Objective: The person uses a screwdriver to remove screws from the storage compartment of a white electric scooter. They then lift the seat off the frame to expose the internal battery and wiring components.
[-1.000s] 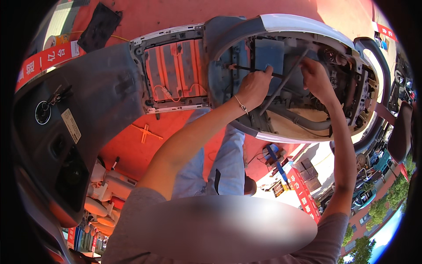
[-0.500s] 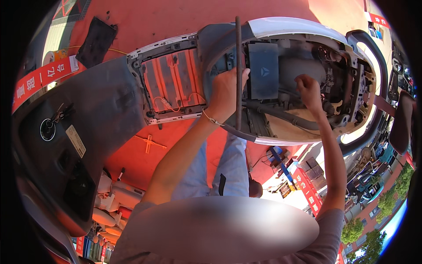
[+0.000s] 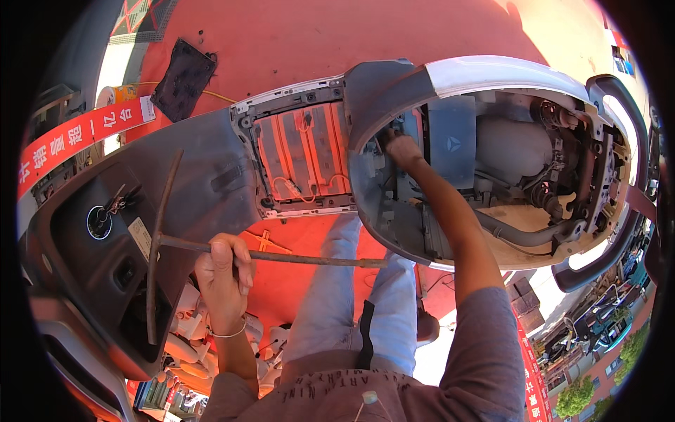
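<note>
A long rusty T-handle wrench lies across my left hand, which is closed around its shaft near the crossbar. The wrench is over the near side of an electric scooter, its crossbar above the dark front panel. My right hand reaches down into the open scooter body, left of a blue-grey flat box. Its fingers are curled, and their tips are lost in shadow; what they grip, I cannot make out. Left of that opening is an uncovered compartment holding an orange-and-grey battery pack.
A key hangs in the round ignition switch. On the red floor lie a dark panel at the far left and an orange cross-shaped tool below the battery. A pale body rim and black rail edge the scooter's right part.
The wrench, upright beside the box before, has swung left and out over the near side in my left hand. My right hand has moved left into the opening. The view has shifted.
</note>
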Demonstrator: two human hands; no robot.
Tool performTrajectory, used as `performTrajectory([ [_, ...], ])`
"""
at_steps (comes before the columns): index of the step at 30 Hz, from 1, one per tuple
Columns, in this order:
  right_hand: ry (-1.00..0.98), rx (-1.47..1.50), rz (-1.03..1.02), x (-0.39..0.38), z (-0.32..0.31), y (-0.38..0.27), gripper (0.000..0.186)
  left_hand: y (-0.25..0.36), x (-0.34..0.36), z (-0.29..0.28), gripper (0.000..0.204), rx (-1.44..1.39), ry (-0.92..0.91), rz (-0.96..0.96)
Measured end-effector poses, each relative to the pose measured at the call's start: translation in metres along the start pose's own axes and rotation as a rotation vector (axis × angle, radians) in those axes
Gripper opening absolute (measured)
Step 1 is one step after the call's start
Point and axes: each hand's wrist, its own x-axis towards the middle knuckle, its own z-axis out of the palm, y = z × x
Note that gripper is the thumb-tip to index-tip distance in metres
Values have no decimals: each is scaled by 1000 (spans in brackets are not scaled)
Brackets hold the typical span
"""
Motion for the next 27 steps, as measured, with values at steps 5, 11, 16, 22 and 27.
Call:
performTrajectory([
  [5,-48,45,72,-4,-7,-4,21,-22,-13,-11,40,35,94,-27],
  [11,66,36,39,-10,-2,-3,23,-34,-17,-8,37,31,104,-42],
  [16,2,28,36,-8,-22,-9,24,-37,-19,-5,37,37,104,-37],
  [22,78,-21,-52,-18,-1,-1,24,-39,-21,1,38,73,52,-16],
  [27,206,310,32,-31,-25,6,15,-41,-26,11,38,111,46,-31],
])
